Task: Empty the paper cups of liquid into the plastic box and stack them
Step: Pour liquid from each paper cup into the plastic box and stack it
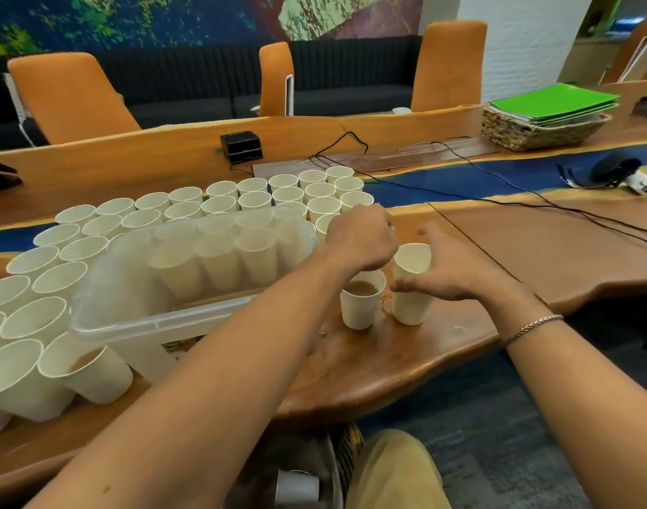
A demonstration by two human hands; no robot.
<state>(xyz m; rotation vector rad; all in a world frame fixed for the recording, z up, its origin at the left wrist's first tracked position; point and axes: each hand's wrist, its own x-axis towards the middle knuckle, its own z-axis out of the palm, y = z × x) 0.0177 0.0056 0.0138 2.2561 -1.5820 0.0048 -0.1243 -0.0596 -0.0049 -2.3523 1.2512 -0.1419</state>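
A paper cup of brown liquid [359, 310] stands on the wooden table [369, 365] just right of the clear plastic box [149, 319]. My left hand [362, 238] hovers right over this cup with its fingers curled down; whether they touch the rim is hidden. To the cup's right stands a short stack of empty paper cups [412, 308]. My right hand [452, 275] rests against the stack's middle, thumb on the near side and fingers straight. Several more white paper cups [288, 194] crowd behind and left of the box, and one at the near left [94, 369] shows brown liquid.
Black cables [516, 203] run across the table at right. A black device [241, 145] sits by the wooden divider, and a woven basket of green folders [546, 121] stands at the far right. Small wet spots [323, 334] mark the wood near the cups. Orange chairs stand beyond.
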